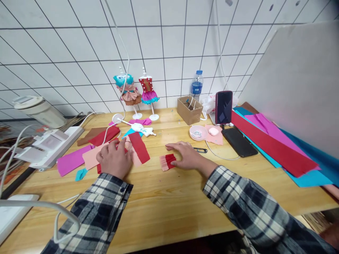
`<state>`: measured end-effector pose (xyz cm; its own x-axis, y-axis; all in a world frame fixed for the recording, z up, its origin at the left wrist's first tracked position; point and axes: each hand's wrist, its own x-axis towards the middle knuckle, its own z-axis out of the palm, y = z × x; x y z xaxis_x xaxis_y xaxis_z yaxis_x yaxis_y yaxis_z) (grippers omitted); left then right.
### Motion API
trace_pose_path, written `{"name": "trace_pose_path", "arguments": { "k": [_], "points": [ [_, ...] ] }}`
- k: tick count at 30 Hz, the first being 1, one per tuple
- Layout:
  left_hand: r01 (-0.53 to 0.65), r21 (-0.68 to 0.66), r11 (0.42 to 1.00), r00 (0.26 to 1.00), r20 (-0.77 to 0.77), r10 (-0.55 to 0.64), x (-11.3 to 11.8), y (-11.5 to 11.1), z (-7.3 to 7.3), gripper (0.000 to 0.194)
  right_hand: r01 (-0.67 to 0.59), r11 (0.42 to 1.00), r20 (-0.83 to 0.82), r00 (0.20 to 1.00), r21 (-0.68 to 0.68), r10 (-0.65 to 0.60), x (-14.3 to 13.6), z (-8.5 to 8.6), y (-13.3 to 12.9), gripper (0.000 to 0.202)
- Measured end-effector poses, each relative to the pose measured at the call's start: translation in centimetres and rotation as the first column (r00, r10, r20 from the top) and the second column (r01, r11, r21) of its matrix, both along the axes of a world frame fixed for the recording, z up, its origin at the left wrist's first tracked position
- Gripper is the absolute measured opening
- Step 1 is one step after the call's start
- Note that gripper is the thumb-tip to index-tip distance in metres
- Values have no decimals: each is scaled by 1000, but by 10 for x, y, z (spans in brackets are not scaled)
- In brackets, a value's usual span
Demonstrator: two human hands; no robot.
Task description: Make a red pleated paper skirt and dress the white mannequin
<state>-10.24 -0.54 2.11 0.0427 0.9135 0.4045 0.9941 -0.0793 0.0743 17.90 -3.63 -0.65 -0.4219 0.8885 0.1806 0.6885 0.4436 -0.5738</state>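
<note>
My left hand [116, 160] is over the coloured crepe paper pieces at left, thumb and index finger curled about a small clear ring [128, 146] that looks like a roll of tape. Under the ring lies a pink strip with a red end [140, 148]. The other left fingers rest on a pale pink piece [91, 155]. On the bare wood at centre sits a small pleated piece of red and pink paper [167, 162]. My right hand [184, 155] is beside it with thumb and fingers apart, the thumb tip at its right edge.
Two dressed mini mannequins [149, 90] stand at the back; a bare white one [143, 129] lies down. Right of centre are a cardboard box [189, 110], water bottle [196, 86], pink dish [198, 132], snips [200, 150] and phones [239, 141]. Long paper sheets [275, 144] lie far right; cables [66, 215] cross the left.
</note>
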Motion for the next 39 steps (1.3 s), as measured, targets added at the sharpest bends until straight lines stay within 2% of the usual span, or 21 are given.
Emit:
{"name": "trace_pose_path", "arguments": {
  "k": [1, 2, 3, 4, 6, 7, 10, 16, 22, 27, 33, 39],
  "points": [
    [52, 66, 996, 998, 22, -54, 8, -3, 0, 53, 4, 1000, -5, 1000, -8, -4, 0, 0, 2, 71],
    [193, 63, 979, 979, 54, -196, 18, -7, -2, 54, 7, 1000, -12, 1000, -12, -7, 0, 0, 3, 69],
    [374, 0, 927, 923, 93, -373, 28, -10, -4, 57, 13, 1000, -20, 1000, -14, -14, 0, -1, 3, 68],
    [513, -88, 854, 854, 152, -497, 38, -13, -8, 62, 20, 1000, -28, 999, -14, -21, 0, -2, 4, 69],
    [602, -247, 759, 797, 238, -555, 56, -17, -15, 71, 38, 999, -43, 998, -9, -39, 1, -4, 3, 69],
    [613, -292, 734, 789, 260, -556, 62, -18, -19, 74, 48, 999, -49, 998, -5, -48, 1, -6, 3, 68],
    [582, -324, 746, 811, 295, -505, 70, -17, -23, 74, 62, 998, -62, 996, 7, -62, 1, -9, 4, 62],
    [583, -303, 754, 809, 302, -504, 69, -16, -18, 33, 88, 996, -64, 994, 2, -88, -1, -9, 4, 49],
    [627, -263, 733, 775, 304, -554, 71, -21, -18, 17, 75, 995, -2, 997, 72, -75, -4, -11, 2, 38],
    [624, -276, 731, 778, 302, -550, 71, -20, -18, 20, 41, 994, -14, 999, 97, -40, -4, -12, 2, 5],
    [622, -270, 735, 778, 322, -540, 69, -20, -18, 21, 41, 998, -11, 999, 49, -40, -5, -9, -1, 5],
    [610, -290, 737, 781, 379, -497, 66, -16, -20, 20, 78, 989, -143, 985, -126, -96, -5, -8, -4, 11]
  ]
}}
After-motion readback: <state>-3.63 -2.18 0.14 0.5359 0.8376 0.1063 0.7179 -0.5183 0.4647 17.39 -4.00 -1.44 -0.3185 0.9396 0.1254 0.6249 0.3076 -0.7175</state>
